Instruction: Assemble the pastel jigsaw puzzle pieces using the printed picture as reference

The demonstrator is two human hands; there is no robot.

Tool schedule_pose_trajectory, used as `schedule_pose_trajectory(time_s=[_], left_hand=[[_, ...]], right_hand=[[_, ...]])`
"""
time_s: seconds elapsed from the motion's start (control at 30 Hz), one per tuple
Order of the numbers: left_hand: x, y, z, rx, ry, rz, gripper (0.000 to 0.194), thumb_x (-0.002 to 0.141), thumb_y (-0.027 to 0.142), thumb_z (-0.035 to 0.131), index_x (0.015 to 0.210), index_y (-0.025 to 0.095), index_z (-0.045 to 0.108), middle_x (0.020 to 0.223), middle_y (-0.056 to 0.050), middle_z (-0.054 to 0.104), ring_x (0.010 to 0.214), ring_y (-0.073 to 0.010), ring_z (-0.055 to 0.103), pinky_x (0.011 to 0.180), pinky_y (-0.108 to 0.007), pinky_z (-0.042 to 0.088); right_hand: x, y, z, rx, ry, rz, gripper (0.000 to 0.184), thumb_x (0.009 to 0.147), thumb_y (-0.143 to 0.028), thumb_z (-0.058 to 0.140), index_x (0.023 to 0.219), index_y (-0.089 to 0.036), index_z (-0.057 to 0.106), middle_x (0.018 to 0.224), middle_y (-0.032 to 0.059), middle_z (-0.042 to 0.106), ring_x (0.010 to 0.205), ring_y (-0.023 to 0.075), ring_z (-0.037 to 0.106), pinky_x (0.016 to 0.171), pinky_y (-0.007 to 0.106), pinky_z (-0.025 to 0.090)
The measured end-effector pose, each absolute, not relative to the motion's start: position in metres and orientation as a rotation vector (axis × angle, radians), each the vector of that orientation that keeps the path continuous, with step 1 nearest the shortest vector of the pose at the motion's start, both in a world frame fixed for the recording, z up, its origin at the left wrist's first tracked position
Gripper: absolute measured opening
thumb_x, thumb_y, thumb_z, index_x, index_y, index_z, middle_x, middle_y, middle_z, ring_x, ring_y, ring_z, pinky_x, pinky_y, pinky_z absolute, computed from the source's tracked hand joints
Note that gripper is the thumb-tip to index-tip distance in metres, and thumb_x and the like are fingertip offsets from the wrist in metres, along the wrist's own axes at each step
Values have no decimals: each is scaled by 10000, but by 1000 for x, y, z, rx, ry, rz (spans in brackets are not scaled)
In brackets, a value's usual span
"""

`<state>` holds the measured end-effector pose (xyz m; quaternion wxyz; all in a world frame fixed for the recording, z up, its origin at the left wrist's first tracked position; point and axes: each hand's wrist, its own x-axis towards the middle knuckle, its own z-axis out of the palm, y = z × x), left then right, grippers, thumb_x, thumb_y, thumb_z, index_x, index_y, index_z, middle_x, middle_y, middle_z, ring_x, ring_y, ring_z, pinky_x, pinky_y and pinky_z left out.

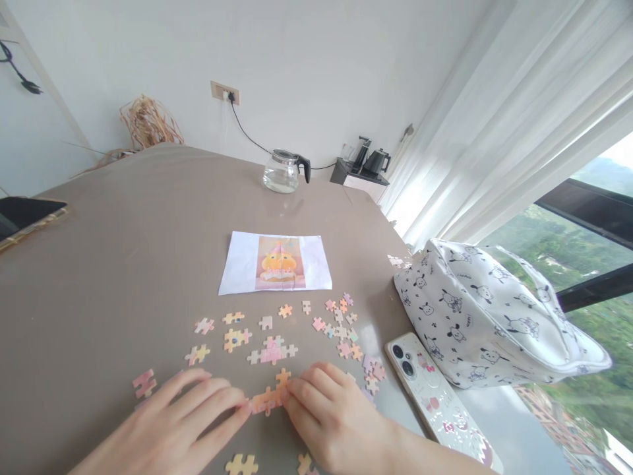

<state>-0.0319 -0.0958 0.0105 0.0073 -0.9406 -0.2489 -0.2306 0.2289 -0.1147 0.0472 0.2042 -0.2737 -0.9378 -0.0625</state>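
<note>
A short joined row of orange jigsaw puzzle pieces (268, 400) lies on the table between my hands. My left hand (180, 422) has its thumb and index fingertips together at the row's left end, the other fingers stretched out. With fingers curled, my right hand (329, 415) grips the right end, partly hiding it. Just beyond lies a joined pink and cream cluster (272, 351). A yellow pair (236, 339) and several loose pieces are scattered around. Farther off, a white sheet (241, 260) bears a printed picture of a yellow character with a cake.
To the right lie a phone in a decorated case (440, 402) and a white bag with cartoon dogs (475, 310). A glass pot of clear liquid (281, 173) stands at the back. A dark tray-like object (30, 218) sits at the left edge.
</note>
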Motion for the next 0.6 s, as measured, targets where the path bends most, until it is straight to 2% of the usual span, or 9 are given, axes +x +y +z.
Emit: schedule_pose_trajectory(time_s=[0.07, 0.2, 0.3, 0.6], left_hand=[[-34, -97, 7, -2904, -793, -687, 665, 840, 786, 392, 1200, 266, 595, 1060, -11, 651, 953, -253, 507, 978, -405, 316], [-36, -100, 3, -2824, -815, -585, 451, 958, 568, 365, 1222, 295, 608, 1057, -10, 653, 982, -245, 538, 1028, -407, 335], [-37, -101, -2, -2798, -817, -607, 386, 994, 440, 337, 1212, 291, 618, 1052, -9, 659, 969, -228, 551, 1090, -420, 294], [-39, -102, -34, -2801, -835, -773, 413, 991, 484, 347, 1287, 305, 573, 1050, 8, 667, 981, -218, 558, 1165, -431, 219]], right_hand=[[229, -115, 47, -756, -2612, -198, 263, 921, -69, 444, 939, -21, 701, 801, 103, 635, 663, 194, 480, 590, 310, 456], [228, -117, 41, -693, -2589, -284, 307, 946, -137, 433, 999, 1, 702, 864, 119, 665, 677, 201, 501, 631, 326, 480], [226, -119, 33, -688, -2530, -379, 311, 936, -144, 445, 1012, 11, 703, 858, 124, 681, 681, 207, 514, 670, 338, 488], [216, -124, 31, -780, -2428, -516, 274, 866, -48, 456, 936, -4, 717, 788, 112, 681, 615, 176, 462, 543, 306, 382]])
